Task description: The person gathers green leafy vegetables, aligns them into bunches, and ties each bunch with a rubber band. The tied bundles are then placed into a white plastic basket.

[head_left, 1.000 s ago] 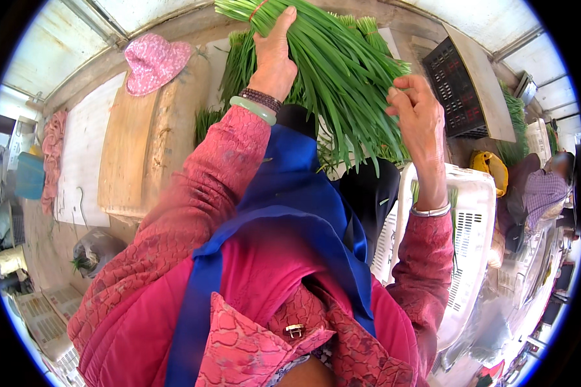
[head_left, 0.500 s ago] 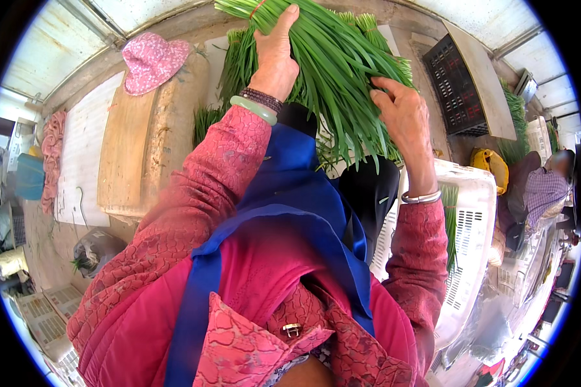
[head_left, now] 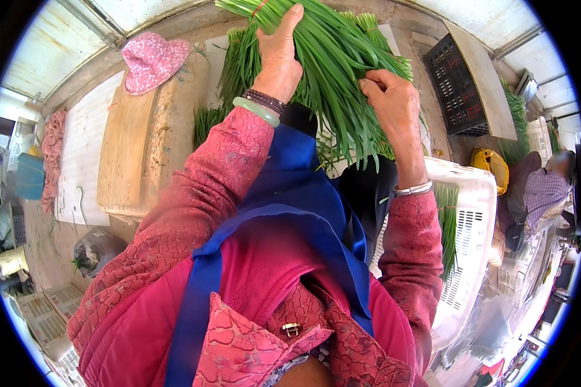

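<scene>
A large bunch of green garlic chives [head_left: 332,77], tied with a red band near its pale end, lies slantwise in front of me. My left hand [head_left: 281,61] grips it near the band, thumb on top and the other fingers hidden beneath the leaves. At the bunch's right edge, my right hand [head_left: 395,97] has thumb and forefinger pinched together on the leaves; the exact strands are too small to make out. More tied bunches of chives [head_left: 370,29] lie behind and beneath this one.
To the right stands a white plastic crate [head_left: 474,200] with chives inside. A black crate [head_left: 455,84] leans beyond it, near a yellow bag [head_left: 490,164]. At left, a pink hat [head_left: 148,61] rests on a tan block [head_left: 132,142]. Another person [head_left: 545,187] sits far right.
My right hand has moved slightly left along the edge of the bunch, its fingers drawn closer together. My left hand has barely shifted and keeps its grip.
</scene>
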Demonstrator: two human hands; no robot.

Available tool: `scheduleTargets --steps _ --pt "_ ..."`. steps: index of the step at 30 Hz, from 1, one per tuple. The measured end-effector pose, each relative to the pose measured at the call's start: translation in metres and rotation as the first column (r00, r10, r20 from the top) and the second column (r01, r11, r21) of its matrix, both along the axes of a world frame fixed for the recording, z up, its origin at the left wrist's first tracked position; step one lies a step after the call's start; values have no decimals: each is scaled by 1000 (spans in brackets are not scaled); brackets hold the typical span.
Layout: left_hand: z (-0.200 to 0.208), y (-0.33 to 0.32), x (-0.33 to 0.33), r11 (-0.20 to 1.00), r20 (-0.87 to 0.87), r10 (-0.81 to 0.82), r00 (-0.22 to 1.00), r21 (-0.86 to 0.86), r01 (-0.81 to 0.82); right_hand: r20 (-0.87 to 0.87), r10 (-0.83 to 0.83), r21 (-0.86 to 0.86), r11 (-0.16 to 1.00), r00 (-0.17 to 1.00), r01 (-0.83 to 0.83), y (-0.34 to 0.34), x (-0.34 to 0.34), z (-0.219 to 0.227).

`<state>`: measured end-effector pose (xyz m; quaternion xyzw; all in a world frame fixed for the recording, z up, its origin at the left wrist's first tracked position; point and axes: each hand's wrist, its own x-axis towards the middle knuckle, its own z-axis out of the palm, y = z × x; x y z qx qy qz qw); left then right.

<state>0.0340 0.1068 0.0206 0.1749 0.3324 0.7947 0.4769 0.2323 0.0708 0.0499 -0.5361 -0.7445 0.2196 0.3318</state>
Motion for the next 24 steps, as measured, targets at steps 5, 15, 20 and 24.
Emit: scheduleTargets --steps 5,15,20,24 --pt "8 -3 6 999 43 45 998 -32 -44 -90 -37 -145 989 995 23 7 -1 2" --pt "27 12 -19 974 169 -42 985 227 3 560 308 -173 951 770 -254 -68 22 14" --pt "44 -6 -8 969 85 -19 996 246 -3 622 460 -224 880 634 -419 -109 25 8" --pt "44 -20 0 959 68 -49 997 282 28 381 439 -85 893 813 -442 -104 11 35"
